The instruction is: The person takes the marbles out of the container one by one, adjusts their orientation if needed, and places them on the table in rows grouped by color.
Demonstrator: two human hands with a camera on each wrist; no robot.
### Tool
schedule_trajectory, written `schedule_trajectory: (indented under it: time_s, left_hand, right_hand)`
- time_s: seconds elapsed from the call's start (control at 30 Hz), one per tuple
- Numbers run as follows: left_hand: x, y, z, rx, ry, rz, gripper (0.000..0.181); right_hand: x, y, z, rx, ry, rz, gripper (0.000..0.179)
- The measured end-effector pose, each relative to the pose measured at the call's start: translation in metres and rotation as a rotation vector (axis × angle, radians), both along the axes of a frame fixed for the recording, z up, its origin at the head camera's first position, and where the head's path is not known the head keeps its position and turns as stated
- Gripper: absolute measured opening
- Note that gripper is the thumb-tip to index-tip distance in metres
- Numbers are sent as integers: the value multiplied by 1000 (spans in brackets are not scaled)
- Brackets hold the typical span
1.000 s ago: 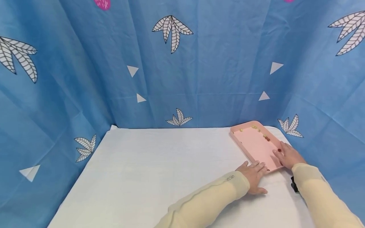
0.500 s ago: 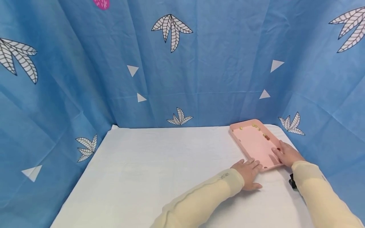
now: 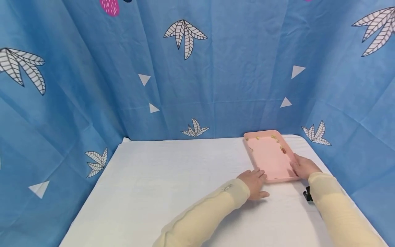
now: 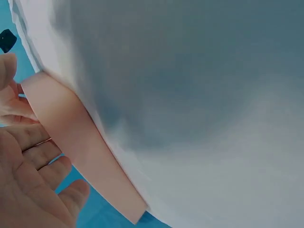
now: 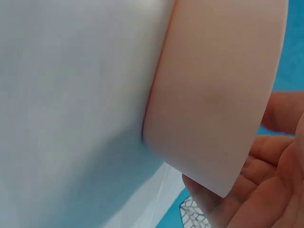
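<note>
A shallow pink tray (image 3: 269, 156) lies on the white-covered table at the right. Small yellowish pieces (image 3: 273, 137) and reddish-brown pieces (image 3: 284, 151) are scattered along its inner edges, too small to name. My right hand (image 3: 304, 166) grips the tray's right side near the front corner, thumb over the rim inside and fingers along the outer wall. At the front left corner, my left hand (image 3: 252, 183) lies with fingers extended against the rim and thumb spread away. In the left wrist view, its fingertips (image 4: 56, 170) are right at the tray wall (image 4: 88, 147).
A small black object (image 3: 308, 195) shows by the right wrist. Blue patterned curtain (image 3: 197, 75) surrounds the white tabletop (image 3: 172, 178) at the back and both sides. The right table edge runs close by the right forearm.
The tray has shifted left and turned so that its sides run straighter front to back. Both hands have moved left with it, and my right thumb has come closer to the tray's side.
</note>
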State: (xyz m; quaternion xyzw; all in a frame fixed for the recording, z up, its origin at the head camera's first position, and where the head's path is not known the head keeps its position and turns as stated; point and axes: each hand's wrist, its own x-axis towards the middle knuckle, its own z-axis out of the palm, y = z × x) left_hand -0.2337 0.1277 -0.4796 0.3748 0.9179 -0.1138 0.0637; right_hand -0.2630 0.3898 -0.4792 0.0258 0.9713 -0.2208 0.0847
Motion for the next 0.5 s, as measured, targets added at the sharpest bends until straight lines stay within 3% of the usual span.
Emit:
schedule_trajectory:
  time_s: [0.2,0.5]
  left_hand:
    - [0,-19,5,25,-3,-1,74]
    - [3,-53,7,57,-33,11,73]
  right_hand:
    - [0,-13,1,-65,-29,-28,61]
    - [3,-34,-2,-39,5,21,58]
